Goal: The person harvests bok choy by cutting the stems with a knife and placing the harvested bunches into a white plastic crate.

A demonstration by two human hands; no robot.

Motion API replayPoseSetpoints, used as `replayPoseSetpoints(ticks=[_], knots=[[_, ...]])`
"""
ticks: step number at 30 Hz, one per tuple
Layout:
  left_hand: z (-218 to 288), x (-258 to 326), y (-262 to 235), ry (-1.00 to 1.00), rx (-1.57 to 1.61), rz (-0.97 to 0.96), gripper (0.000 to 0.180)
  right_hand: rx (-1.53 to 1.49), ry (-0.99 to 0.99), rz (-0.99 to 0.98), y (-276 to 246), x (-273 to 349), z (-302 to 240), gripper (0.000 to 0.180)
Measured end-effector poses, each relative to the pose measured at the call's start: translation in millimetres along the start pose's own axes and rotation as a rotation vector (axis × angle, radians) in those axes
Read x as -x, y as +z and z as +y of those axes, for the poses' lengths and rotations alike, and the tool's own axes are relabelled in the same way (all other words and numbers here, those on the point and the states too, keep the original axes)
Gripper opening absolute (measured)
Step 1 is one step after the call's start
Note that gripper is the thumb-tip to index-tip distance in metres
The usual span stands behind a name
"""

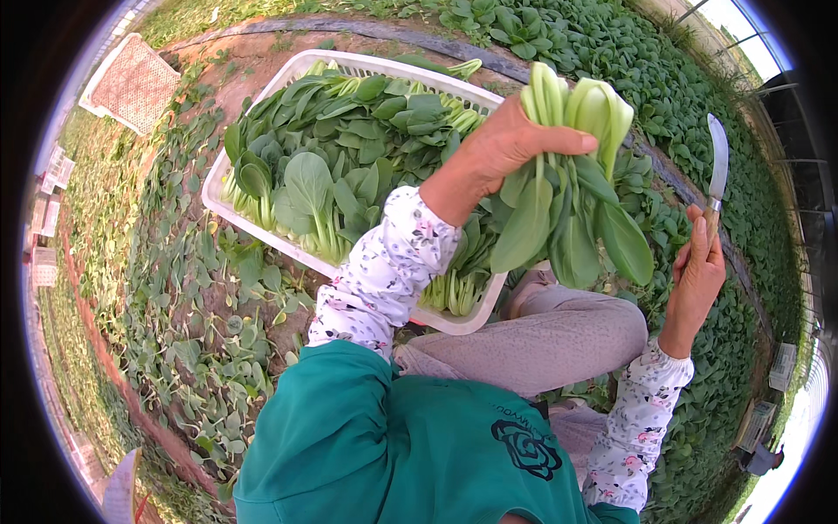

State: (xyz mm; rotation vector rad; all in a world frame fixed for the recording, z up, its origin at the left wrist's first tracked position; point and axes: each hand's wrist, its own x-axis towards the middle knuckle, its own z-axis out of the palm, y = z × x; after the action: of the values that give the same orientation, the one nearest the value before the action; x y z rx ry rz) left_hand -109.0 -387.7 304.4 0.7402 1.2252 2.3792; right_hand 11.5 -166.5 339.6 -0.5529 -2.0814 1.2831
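Observation:
My left hand [515, 144] is closed round several heads of bok choy [572, 175], their pale stem ends up and the dark leaves hanging down. Out to the right, my right hand [698, 271] grips the wooden handle of a knife [718, 162]; its curved silver blade points up, apart from the bok choy. Under and left of my left forearm is a white plastic crate [229, 199] packed with more bok choy [327, 122]. My left sleeve hides part of the crate.
A dense bed of growing bok choy [567, 39] runs along the back and right. Cut leaves [218, 375] litter the soil on the left. Another crate [135, 83] lies at the far left. My bent knee [611, 332] is beside the full crate. A dark strip [375, 31] crosses the soil behind it.

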Motion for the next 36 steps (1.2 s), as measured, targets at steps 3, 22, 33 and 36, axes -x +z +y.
replayPoseSetpoints(ticks=[3,22,33,36], knots=[[60.9,32.2,-44.9,0.134,-0.65,0.233,0.032,-0.02,0.018,0.034,-21.0,-9.9,22.0,0.033],[-98.5,30.8,-64.1,-0.495,-1.827,0.285,0.108,-0.119,0.21,0.142,-88.5,-13.1,88.8,0.031],[-25.3,19.5,-111.7,-0.25,-1.534,-0.184,0.066,-0.183,0.281,0.172,-115.1,-16.0,116.7,0.031],[-71.6,37.5,-82.2,-0.105,-1.65,-0.303,0.062,-0.168,0.279,0.197,-121.1,-19.5,125.3,0.031]])
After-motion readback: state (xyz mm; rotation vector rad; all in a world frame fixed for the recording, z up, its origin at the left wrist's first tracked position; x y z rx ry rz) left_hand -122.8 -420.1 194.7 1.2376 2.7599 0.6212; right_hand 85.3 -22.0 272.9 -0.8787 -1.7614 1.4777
